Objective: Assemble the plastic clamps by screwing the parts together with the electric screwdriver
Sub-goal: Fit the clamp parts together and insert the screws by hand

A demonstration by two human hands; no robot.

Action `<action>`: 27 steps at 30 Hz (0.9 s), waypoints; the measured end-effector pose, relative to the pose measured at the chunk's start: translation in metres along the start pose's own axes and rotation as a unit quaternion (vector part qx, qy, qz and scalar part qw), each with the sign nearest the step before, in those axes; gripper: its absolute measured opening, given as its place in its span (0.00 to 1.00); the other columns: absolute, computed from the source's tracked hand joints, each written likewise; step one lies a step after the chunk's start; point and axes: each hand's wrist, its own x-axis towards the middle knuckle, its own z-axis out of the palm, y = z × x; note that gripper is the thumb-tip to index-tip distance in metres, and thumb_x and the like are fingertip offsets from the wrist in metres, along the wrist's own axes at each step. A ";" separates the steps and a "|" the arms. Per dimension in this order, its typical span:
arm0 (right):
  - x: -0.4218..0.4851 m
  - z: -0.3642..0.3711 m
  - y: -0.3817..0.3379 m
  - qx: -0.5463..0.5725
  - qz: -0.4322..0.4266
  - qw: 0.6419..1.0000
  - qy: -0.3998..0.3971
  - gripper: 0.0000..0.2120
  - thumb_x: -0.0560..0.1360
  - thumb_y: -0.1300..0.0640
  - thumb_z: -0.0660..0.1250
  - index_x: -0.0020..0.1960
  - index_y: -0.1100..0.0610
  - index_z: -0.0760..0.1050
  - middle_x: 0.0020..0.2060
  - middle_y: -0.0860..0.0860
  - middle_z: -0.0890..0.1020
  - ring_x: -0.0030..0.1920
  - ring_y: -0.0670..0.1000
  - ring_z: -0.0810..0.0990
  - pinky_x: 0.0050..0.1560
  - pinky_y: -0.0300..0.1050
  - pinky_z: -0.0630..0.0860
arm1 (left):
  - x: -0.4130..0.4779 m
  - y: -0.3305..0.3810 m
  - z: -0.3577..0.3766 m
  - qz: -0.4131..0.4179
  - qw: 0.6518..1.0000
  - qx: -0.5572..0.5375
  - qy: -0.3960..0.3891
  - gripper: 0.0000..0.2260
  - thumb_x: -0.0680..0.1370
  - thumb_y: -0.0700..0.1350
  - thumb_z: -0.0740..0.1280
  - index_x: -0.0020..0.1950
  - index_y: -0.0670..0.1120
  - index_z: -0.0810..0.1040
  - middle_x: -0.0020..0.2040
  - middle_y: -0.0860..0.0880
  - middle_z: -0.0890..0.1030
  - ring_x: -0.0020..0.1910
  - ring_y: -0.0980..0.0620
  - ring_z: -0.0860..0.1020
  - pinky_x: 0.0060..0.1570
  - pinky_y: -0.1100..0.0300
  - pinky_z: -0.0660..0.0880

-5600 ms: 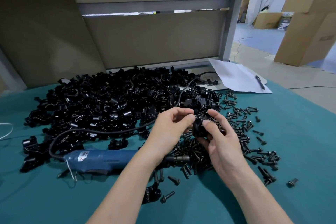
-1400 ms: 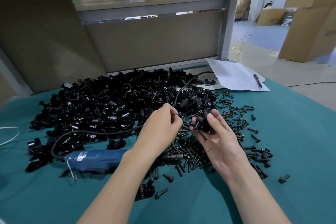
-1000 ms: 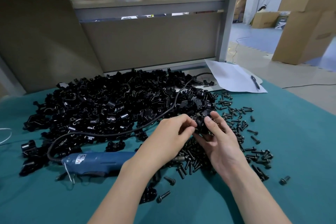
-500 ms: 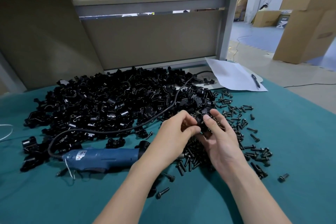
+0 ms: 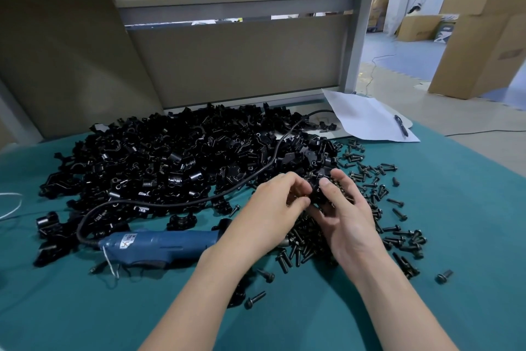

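(a) Far L: heap (image 5: 159, 162) of black plastic clamp parts spread over the teal cloth (image 5: 469, 222). I can't tell finished pcs from loose halves in it.
(b) Near edge of heap: electric screwdriver (image 5: 159, 245), blue body, lying on its side, cord (image 5: 182, 202) looping back over the parts. Neither hand is on it.
(c) My L hand (image 5: 273, 217): fingers curled, pinching at the near side of the clamp (image 5: 317, 194). Whether a screw sits betw. the tips is hidden.
(d) Clamp: small, black, glossy, held off the cloth betw. both hands. It is mostly covered, so shape unclear.
(e) My R hand (image 5: 347, 217) cradles it from below, thumb pressed on top.
(f) R of that: screws (image 5: 378, 197), dark, flanged heads, scattered loose.
(g) Far R: paper (image 5: 367, 120) w/ pen (image 5: 400, 125).

Status, as I judge it: parts are being mated by hand, driving hasn't begun on this pc, and most of the heap prob. remains.
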 end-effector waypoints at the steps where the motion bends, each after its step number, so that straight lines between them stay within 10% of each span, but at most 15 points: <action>1: 0.000 0.000 0.000 -0.001 -0.002 1.000 -0.001 0.14 0.68 0.57 0.78 0.53 0.48 0.83 0.43 0.49 0.88 0.45 0.52 0.87 0.45 0.47 0.86 | 0.000 -0.001 0.000 0.003 1.000 -0.006 0.001 0.05 0.80 0.54 0.69 0.53 0.60 0.75 0.48 0.60 0.77 0.46 0.58 0.78 0.26 0.62 0.79; 16: -0.003 0.004 -0.001 -0.005 -0.009 1.000 -0.022 0.20 0.69 0.58 0.76 0.59 0.52 0.78 0.41 0.48 0.87 0.46 0.50 0.87 0.51 0.49 0.85 | -0.001 -0.003 0.000 -0.055 0.998 -0.002 0.006 0.11 0.80 0.61 0.66 0.49 0.55 0.78 0.42 0.53 0.79 0.33 0.61 0.78 0.28 0.57 0.82; 27: -0.003 0.004 -0.002 -0.003 -0.013 1.000 -0.022 0.19 0.68 0.59 0.76 0.58 0.53 0.78 0.40 0.48 0.87 0.44 0.49 0.87 0.48 0.47 0.86 | -0.001 -0.003 0.001 -0.055 0.998 -0.018 0.002 0.10 0.80 0.60 0.66 0.53 0.55 0.76 0.47 0.55 0.79 0.42 0.58 0.79 0.29 0.59 0.81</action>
